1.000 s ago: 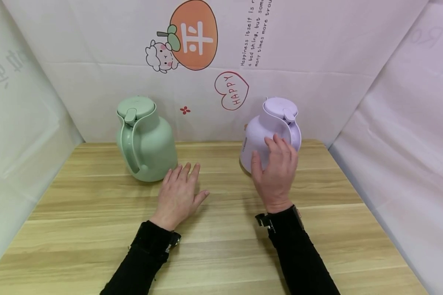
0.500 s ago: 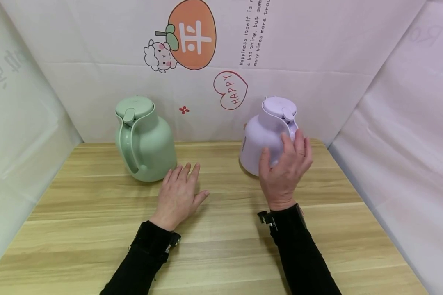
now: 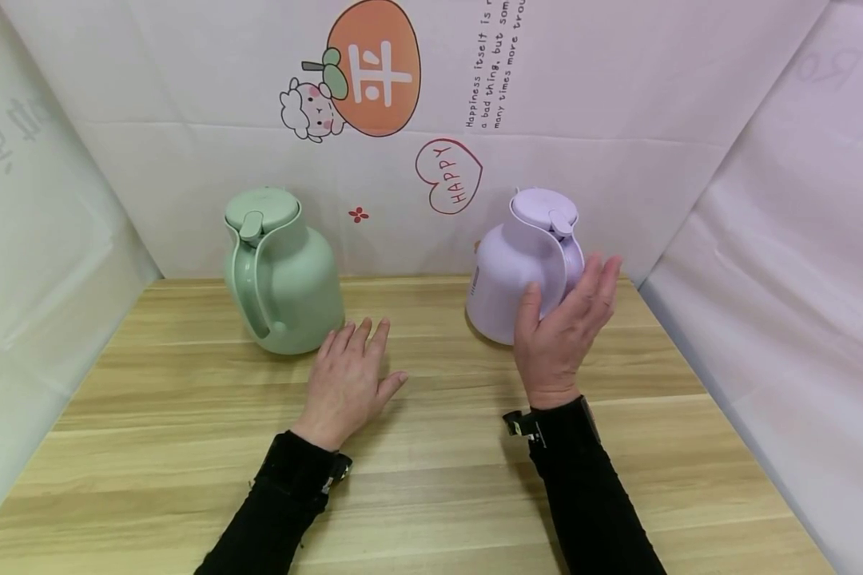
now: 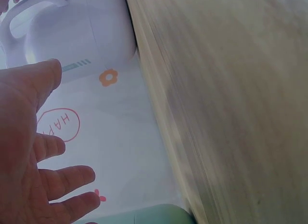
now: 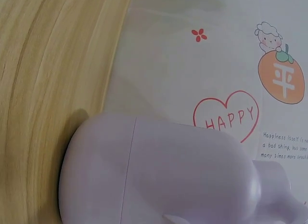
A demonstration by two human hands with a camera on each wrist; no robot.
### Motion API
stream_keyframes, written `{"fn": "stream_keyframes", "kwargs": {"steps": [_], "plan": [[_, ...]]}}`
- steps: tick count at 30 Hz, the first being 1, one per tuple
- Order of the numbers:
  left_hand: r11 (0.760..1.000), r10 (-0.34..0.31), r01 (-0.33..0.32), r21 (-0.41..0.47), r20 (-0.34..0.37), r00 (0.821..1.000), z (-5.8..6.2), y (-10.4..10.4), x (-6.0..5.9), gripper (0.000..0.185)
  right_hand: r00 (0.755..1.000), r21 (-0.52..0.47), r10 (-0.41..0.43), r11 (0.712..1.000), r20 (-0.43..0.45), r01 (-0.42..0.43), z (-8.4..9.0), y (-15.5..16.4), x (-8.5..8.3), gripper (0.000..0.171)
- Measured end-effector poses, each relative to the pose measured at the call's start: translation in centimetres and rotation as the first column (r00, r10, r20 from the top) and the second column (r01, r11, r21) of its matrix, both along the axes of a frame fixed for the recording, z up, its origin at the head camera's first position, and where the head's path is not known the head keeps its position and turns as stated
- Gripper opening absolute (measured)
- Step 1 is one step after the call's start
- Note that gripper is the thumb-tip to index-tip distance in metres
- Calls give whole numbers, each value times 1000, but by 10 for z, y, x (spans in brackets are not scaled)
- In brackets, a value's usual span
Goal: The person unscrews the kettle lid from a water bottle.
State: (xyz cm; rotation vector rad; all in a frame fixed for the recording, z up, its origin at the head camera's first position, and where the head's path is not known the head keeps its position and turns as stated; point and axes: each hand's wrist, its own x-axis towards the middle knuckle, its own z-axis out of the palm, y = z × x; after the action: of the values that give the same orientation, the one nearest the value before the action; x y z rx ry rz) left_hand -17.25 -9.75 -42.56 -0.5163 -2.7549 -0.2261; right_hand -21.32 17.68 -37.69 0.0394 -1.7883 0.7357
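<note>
A lilac thermos jug [image 3: 499,275] stands upright at the back right, its handle [image 3: 574,267] facing the near right side. My right hand [image 3: 557,343] is in front of that handle with straight fingers and the thumb apart, overlapping the jug's lower right side in the head view. In the right wrist view the jug's body [image 5: 183,171] fills the lower part. A sage-green thermos jug [image 3: 302,279] of the same shape stands at the back left. Beside its base my left hand [image 3: 345,383] is spread palm down, holding nothing; its fingers [image 4: 67,180] show in the left wrist view.
Both jugs stand on a wood-grain table [image 3: 417,495], near its back edge. A white printed cloth [image 3: 582,80] hangs right behind them, and white cloth sides [image 3: 777,263] rise at left and right.
My right hand has moved right, from in front of the lilac jug's body to its handle side, and its fingers have straightened. The left hand and both jugs have stayed put.
</note>
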Motion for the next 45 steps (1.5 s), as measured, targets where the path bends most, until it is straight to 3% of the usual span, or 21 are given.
{"fn": "stream_keyframes", "kwargs": {"steps": [9,18,31,38,45], "plan": [[1000,5,-5,-5,9,1000,0,1,0,79,990,-85,78,994,120,-68,-1,3,1,81],[1000,6,-5,-14,13,1000,0,1,0,79,970,-210,168,969,176,-129,-1,7,-1,82],[1000,7,-6,-14,22,1000,-1,0,0,79,959,-281,181,953,217,-116,-4,10,-5,75],[1000,6,-6,-18,29,1000,-1,1,-1,79,949,-298,187,948,253,-108,-5,13,-7,63],[1000,10,-10,-18,46,999,-1,2,0,79,933,-363,254,919,255,-151,-7,15,-11,54]]}}
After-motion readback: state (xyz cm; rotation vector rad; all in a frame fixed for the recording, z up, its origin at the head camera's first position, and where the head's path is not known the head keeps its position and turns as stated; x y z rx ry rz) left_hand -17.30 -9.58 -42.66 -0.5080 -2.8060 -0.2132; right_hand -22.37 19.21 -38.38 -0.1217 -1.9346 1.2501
